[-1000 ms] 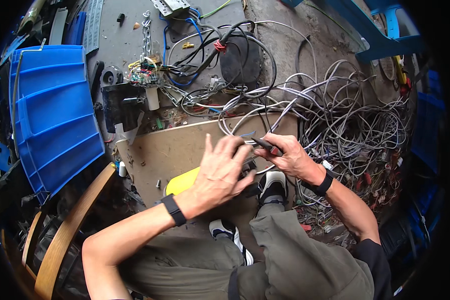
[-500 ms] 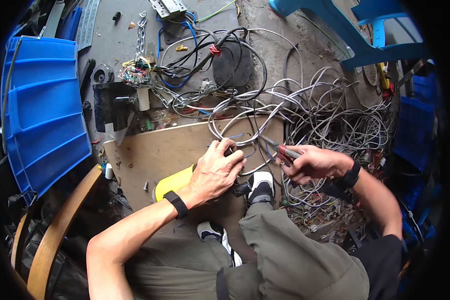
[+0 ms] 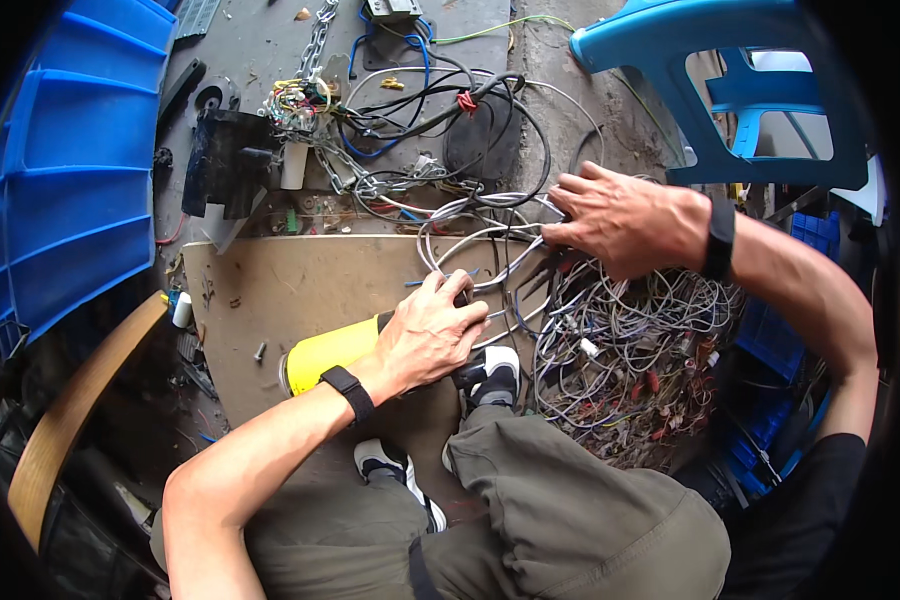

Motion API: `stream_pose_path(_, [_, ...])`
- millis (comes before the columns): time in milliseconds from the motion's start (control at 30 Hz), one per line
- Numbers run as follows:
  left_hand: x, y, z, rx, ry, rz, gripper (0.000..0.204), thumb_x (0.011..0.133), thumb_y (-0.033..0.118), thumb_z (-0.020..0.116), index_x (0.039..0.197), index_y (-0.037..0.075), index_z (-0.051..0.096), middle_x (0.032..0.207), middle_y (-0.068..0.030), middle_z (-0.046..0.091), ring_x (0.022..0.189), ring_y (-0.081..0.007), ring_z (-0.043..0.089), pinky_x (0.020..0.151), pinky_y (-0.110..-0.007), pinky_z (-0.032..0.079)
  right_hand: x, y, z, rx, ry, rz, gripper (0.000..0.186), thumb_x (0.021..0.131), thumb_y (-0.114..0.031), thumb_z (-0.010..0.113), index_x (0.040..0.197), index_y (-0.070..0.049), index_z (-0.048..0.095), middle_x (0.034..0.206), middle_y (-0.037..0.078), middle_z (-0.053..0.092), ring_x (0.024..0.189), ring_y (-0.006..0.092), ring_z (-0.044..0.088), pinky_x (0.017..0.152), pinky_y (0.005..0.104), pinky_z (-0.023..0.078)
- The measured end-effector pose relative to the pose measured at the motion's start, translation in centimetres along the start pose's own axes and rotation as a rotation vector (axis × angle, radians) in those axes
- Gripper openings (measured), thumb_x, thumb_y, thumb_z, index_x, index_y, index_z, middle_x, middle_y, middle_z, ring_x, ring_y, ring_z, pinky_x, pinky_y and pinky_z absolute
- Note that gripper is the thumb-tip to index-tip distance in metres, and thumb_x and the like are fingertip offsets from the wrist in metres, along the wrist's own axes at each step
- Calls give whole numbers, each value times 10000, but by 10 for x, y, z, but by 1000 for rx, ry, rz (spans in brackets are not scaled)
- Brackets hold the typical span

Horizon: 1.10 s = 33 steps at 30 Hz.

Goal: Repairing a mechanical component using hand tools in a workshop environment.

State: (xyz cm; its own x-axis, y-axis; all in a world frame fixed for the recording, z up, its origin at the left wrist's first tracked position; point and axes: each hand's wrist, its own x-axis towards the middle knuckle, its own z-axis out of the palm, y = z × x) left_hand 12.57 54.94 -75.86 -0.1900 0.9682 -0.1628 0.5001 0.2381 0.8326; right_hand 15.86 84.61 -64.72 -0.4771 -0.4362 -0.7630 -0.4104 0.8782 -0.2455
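My left hand [image 3: 430,335] lies on a wooden board [image 3: 300,290], its fingertips closed on a loop of white wire [image 3: 470,240]. Its wrist covers one end of a yellow cylinder [image 3: 325,358]. My right hand [image 3: 620,220] reaches palm down to the far edge of a big tangle of grey wires [image 3: 630,350], its fingertips touching the white loops. Dark pliers [image 3: 538,285] stick out from under its palm, pointing down and left. Both wrists carry black bands.
A blue crate [image 3: 65,190] stands at the left and a blue plastic chair [image 3: 730,90] at the upper right. Beyond the board lie a black box [image 3: 225,160], a chain [image 3: 315,45] and black cables [image 3: 480,120]. A curved wooden rail [image 3: 70,410] sits at the lower left.
My right hand has moved up and away from the left hand to the far side of the wire tangle. The left hand stays on the board. The view has swung to the right.
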Motion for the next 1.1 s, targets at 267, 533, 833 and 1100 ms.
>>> stream_pose_path(267, [0, -5, 5, -4, 20, 39, 176, 932, 233, 698, 1053, 105, 707, 1225, -167, 577, 1079, -374, 584, 885, -478, 581, 61, 6, -18, 15, -142, -206, 379, 775, -212, 769, 1140, -151, 687, 1140, 90, 632, 1192, 266, 561, 1006, 438, 434])
stream_pose_path(533, [-1, -7, 6, 10, 49, 68, 181, 952, 257, 718, 1048, 103, 715, 1187, -159, 583, 1094, -362, 588, 861, -463, 598, 84, -3, -24, -66, -195, -326, 358, 747, -272, 804, 1086, -188, 727, 1050, 41, 678, 1170, 245, 603, 1042, 465, 430])
stream_pose_path(833, [0, -6, 4, -12, 16, 60, 167, 951, 229, 705, 1051, 97, 688, 1212, -153, 561, 1109, -359, 583, 859, -465, 605, 81, 10, -13, -63, -64, -321, 365, 754, -284, 798, 1101, -190, 731, 1061, 56, 682, 1173, 255, 593, 1023, 456, 419])
stream_pose_path(1100, [0, -6, 2, -31, 14, 62, 175, 951, 223, 703, 1069, 95, 684, 1194, -156, 562, 1104, -354, 580, 872, -469, 595, 97, 5, -24, 34, -269, -301, 264, 854, -302, 771, 1089, -185, 739, 1047, 52, 683, 1151, 272, 596, 1012, 494, 415])
